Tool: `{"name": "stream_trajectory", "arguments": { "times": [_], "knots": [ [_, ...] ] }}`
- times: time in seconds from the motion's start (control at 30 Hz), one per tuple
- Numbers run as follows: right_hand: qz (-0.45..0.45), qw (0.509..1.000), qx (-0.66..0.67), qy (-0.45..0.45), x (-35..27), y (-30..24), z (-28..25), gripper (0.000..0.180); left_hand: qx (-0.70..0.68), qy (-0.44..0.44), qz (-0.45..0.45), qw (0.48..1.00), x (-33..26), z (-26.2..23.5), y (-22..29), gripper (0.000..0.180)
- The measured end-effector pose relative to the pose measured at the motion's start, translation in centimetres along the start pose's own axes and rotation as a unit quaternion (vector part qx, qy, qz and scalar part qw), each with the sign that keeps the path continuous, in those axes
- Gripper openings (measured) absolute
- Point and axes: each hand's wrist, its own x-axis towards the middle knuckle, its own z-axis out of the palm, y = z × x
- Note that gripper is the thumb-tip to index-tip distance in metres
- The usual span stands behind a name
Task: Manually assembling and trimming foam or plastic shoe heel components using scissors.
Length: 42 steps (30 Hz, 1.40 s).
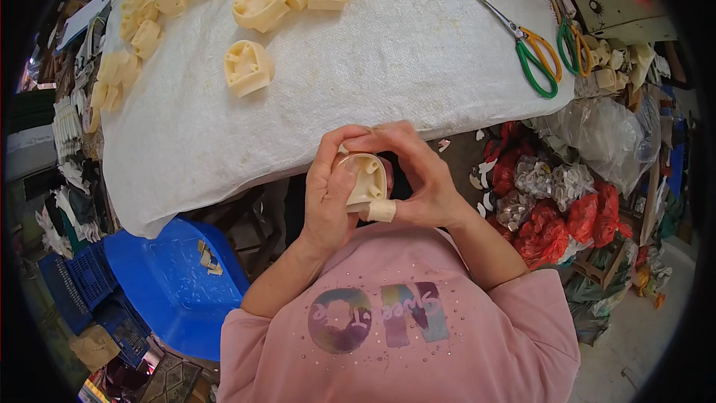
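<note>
Both hands hold a cream plastic housing [368,180] in front of my chest, just off the table's near edge. Its hollow side faces up, showing small posts inside. My left hand [330,190] is wrapped round its left side, thumb along the rim. From the right, my right hand [424,180] curls round it, fingers arched over the far side. A beige wrap [382,210] covers the right thumb, which presses near the housing's lower edge. On the table lies a similar cream housing [248,69], with several more farther back and to the left.
A white woven sheet [358,67] covers the table. Scissors with green and orange handles [535,60] lie at its right. A blue plastic chair or tub [175,283] stands at lower left. Red and clear bags [548,209] pile up on the right, below a box with a red light [634,4].
</note>
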Motion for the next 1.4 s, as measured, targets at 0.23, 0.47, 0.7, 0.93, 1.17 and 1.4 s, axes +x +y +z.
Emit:
{"name": "stream_trajectory", "arguments": {
  "times": [0.23, 0.47, 0.7, 0.93, 1.17, 1.4],
  "knots": [
    [0.211, 0.964, 0.163, 0.016, 2.2, -0.5, -1.1, 0.03, 0.003, 0.024, -0.053, 0.998, 0.7, 1.5, 0.5, 0.083],
    [0.189, 0.96, 0.169, -0.117, 2.6, 0.3, -1.7, 0.017, 0.01, 0.021, 0.022, 0.999, 0.7, 1.6, -0.1, 0.086],
    [0.056, 0.996, 0.057, -0.036, 0.9, 0.7, 0.1, 0.025, 0.004, 0.031, 0.052, 0.998, 0.5, 2.1, 0.3, 0.063],
    [0.007, 0.999, -0.023, 0.036, 0.3, 0.6, 2.0, 0.04, 0.008, 0.098, 0.107, 0.989, 0.7, 2.3, 0.1, 0.049],
    [0.071, 0.993, 0.089, 0.013, 0.0, 1.2, 1.6, 0.046, -0.048, 0.08, 0.137, 0.986, 1.5, 1.6, 0.3, 0.035],
    [0.165, 0.929, 0.321, 0.083, 0.3, 0.8, 1.9, 0.025, -0.075, 0.094, 0.108, 0.987, 1.1, 2.8, 0.1, 0.024]
  ]
}}
